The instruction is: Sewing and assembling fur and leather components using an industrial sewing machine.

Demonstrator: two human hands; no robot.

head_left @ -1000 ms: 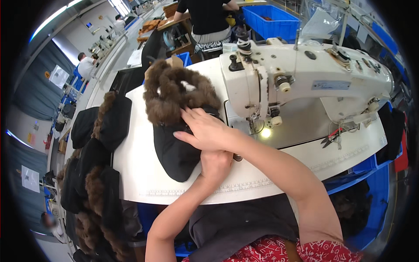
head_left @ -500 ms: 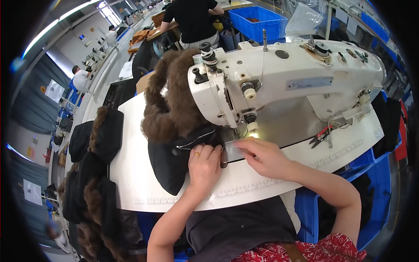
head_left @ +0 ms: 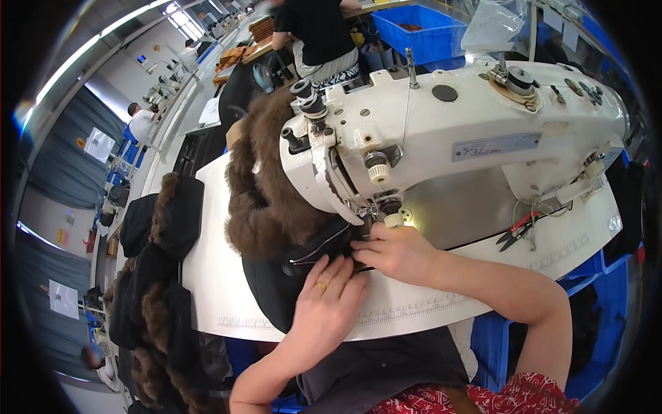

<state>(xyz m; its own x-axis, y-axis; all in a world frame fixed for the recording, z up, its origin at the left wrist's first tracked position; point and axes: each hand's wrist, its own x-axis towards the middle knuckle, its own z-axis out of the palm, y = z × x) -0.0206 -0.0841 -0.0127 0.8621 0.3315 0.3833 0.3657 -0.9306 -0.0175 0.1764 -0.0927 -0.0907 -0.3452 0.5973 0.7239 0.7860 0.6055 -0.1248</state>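
Observation:
A black fabric piece with a silver zipper and brown fur trim lies on the white sewing table, partly under the head of a white sewing machine. My left hand rests on the black piece below the zipper, fingers extended. Near the lit needle area, my right hand is closed, pinching the fabric edge just under the presser foot. Red-handled snips with loose threads lie at the machine's right on the table.
Black fur-trimmed pieces are piled along the left edge. A blue bin sits below the table at right, another behind the machine. A person in a black top sits ahead; another in white works at left.
My hands have separated from their earlier overlap. My right hand has moved to the needle area, my left lower on the piece. The fabric and fur have shifted under the machine head.

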